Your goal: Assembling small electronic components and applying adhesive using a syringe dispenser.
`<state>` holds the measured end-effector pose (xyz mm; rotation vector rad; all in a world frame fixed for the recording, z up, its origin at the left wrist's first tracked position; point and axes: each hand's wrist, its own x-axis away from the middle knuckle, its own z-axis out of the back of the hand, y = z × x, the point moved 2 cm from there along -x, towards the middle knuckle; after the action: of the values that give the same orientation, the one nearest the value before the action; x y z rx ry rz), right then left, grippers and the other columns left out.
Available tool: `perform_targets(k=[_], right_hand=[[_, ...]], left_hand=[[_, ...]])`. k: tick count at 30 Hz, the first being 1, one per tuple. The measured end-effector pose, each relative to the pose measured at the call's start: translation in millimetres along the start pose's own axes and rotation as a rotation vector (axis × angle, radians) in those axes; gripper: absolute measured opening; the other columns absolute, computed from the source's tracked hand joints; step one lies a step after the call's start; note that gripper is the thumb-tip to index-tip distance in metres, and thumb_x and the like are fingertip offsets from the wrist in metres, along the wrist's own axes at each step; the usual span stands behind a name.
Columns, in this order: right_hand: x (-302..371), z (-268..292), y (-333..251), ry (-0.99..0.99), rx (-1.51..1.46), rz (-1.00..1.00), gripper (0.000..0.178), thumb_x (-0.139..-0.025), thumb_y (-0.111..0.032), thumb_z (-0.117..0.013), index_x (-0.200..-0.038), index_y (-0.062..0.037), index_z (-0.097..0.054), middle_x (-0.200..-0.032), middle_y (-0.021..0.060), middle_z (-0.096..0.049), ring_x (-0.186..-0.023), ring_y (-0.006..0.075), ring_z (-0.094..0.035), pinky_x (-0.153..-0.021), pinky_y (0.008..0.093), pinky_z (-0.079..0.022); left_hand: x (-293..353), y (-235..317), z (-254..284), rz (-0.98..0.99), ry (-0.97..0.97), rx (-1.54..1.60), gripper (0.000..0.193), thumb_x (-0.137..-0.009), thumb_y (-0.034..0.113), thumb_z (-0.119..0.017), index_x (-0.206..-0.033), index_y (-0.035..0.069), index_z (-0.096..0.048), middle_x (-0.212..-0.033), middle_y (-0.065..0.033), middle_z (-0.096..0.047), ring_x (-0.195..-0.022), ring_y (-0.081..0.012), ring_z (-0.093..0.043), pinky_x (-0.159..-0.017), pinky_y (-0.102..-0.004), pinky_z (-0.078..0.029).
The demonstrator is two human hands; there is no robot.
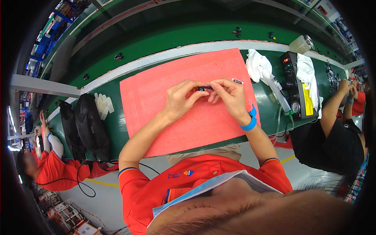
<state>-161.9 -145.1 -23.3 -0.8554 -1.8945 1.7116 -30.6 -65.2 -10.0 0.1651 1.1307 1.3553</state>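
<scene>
My left hand (181,98) and my right hand (231,98) meet over the middle of a pink foam mat (156,129). Between their fingertips is a small dark part (203,89), pinched from both sides. It is mostly covered by the fingers, so its exact kind does not show. Both thumbs and index fingers press on it. A small black piece with a white edge (237,81) lies on the mat just beyond my right hand's knuckles. A blue band (250,119) circles my right wrist.
Right of the mat are a white cloth (257,64), a dispensing syringe (279,92), a black control box (290,74) and a jar (301,44). On the left lie pale finger cots (103,105) and black mesh bags (89,125). Small parts dot a green belt (176,43). Co-workers sit on both sides.
</scene>
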Motion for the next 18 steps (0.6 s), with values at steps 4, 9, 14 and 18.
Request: perform_targets(k=[4, 9, 14, 18], right_hand=[[0.3, 0.9, -0.2, -0.006, -0.005, -0.006, 0.018, -0.085, -0.012, -0.047, -0.088, 0.0033, -0.056, -0.067, 0.0071, -0.057, -0.056, 0.0108, -0.056, -0.048, 0.0199, -0.044], [1.1, -2.8, -7.1, -0.022, 0.061, 0.011, 0.014, -0.082, -0.006, -0.049, -0.089, 0.0037, -0.056, -0.071, 0.0075, -0.058, -0.059, 0.0112, -0.057, -0.049, 0.0198, -0.045], [-0.4, -2.9, -11.6, -0.028, 0.172, 0.115, 0.013, -0.078, 0.002, -0.051, -0.089, 0.0044, -0.056, -0.075, 0.0084, -0.057, -0.061, 0.0123, -0.058, -0.052, 0.0202, -0.047], [1.2, -3.9, -15.6, -0.008, 0.215, 0.196, 0.013, -0.077, 0.004, -0.052, -0.089, 0.0047, -0.056, -0.077, 0.0084, -0.057, -0.062, 0.0131, -0.058, -0.053, 0.0212, -0.048]], left_hand=[[-0.3, 0.1, -0.6, -0.022, 0.006, -0.019, 0.017, -0.066, 0.010, -0.067, -0.078, 0.002, -0.059, -0.070, -0.0081, -0.059, -0.057, -0.0154, -0.057, -0.049, -0.0245, -0.046], [0.0, -0.2, 2.4, 0.107, 0.014, 0.033, 0.018, -0.066, 0.009, -0.067, -0.080, 0.001, -0.059, -0.072, -0.0083, -0.060, -0.059, -0.0154, -0.058, -0.051, -0.0243, -0.047], [-2.4, -3.9, 5.3, 0.140, -0.045, 0.203, 0.019, -0.066, 0.006, -0.066, -0.083, 0.000, -0.059, -0.074, -0.0090, -0.060, -0.063, -0.0159, -0.060, -0.054, -0.0245, -0.049], [-4.7, -4.8, 9.6, 0.162, -0.139, 0.314, 0.016, -0.068, 0.002, -0.064, -0.082, -0.001, -0.058, -0.077, -0.0082, -0.061, -0.068, -0.0143, -0.060, -0.061, -0.0249, -0.049]])
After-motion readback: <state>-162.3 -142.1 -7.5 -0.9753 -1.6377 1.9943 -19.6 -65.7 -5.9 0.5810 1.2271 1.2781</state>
